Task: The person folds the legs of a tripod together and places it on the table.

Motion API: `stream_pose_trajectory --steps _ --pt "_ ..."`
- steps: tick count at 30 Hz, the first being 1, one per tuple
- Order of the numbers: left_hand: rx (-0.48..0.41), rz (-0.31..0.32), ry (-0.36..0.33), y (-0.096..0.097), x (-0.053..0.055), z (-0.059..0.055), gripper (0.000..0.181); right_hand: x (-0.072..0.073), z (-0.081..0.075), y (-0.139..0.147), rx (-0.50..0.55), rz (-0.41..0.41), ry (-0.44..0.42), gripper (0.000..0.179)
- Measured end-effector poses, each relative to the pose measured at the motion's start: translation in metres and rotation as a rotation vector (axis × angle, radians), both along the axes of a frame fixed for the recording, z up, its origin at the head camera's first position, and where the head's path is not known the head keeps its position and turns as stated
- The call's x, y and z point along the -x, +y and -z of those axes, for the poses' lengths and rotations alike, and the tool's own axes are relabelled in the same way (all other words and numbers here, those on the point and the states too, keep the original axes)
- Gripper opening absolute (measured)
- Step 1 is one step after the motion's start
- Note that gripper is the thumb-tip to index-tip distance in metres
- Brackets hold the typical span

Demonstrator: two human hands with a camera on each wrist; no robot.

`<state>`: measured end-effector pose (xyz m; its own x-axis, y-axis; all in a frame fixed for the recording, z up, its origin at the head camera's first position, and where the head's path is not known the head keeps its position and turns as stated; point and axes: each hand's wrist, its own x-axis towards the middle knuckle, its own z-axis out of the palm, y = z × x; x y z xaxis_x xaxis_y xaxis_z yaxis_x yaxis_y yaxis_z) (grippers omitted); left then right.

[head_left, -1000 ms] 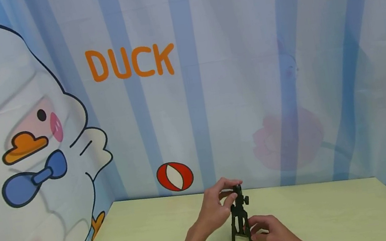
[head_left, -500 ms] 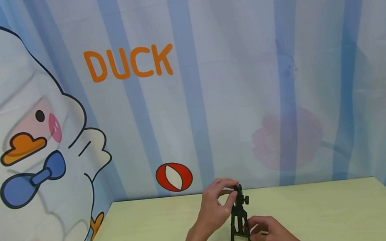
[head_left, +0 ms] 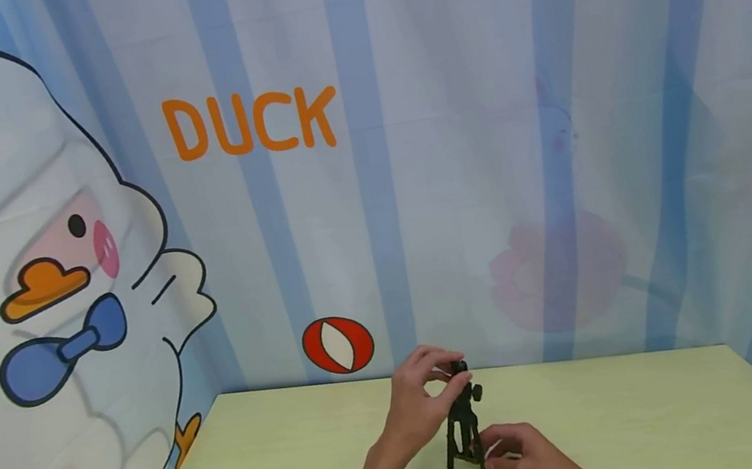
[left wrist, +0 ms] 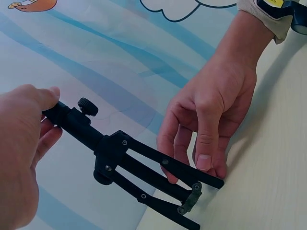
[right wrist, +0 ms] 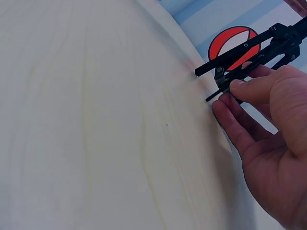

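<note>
A small black tripod (head_left: 462, 415) stands upright on the table with its legs spread. My left hand (head_left: 411, 399) pinches its top end between thumb and fingers. Low down on the right side, my right hand (head_left: 532, 456) has thumb and fingertips around the foot of one leg. In the left wrist view, a round knob (left wrist: 87, 106) sticks out near the top of the tripod's column, and the right thumb lies along the near side of a leg. From the right wrist, the tripod's leg (right wrist: 235, 53) reaches past the thumb, and its top runs out of frame.
The pale yellow table (head_left: 291, 445) ends at the back against a blue striped curtain (head_left: 444, 174). Printed on the cloth are a large white duck (head_left: 77, 446), the word DUCK and a red and white ball (head_left: 338, 345).
The tripod has shifted very slightly left with both hands. My left thumb has moved a little right across the tripod's top. My right hand keeps its place at the leg.
</note>
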<state>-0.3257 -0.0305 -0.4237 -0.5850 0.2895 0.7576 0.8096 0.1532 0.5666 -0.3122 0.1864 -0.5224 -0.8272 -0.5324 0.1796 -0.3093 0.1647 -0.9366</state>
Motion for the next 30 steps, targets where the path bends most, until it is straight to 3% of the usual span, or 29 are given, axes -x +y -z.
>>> stream_pose_trajectory --steps 6,14,17,25,30 --pt "0.003 0.003 0.0 -0.0005 -0.0012 -0.0004 0.019 -0.0016 0.0006 0.0033 -0.001 -0.019 0.035 0.021" --pt "0.011 0.021 -0.035 -0.0005 -0.0021 -0.0006 0.019 -0.0007 0.0002 0.0029 -0.032 0.221 -0.004 0.014" --pt "0.025 0.023 -0.054 -0.001 -0.0023 -0.0011 0.02 -0.0022 -0.0009 0.0029 -0.023 0.261 -0.017 0.017" --pt "0.044 0.048 -0.124 -0.0025 -0.0068 -0.0058 0.025 0.001 -0.0015 0.0033 0.024 0.1 -0.023 0.029" --pt "0.032 0.065 -0.12 -0.0019 -0.0058 -0.0056 0.028 0.0005 -0.0035 0.003 0.028 0.064 -0.024 0.028"
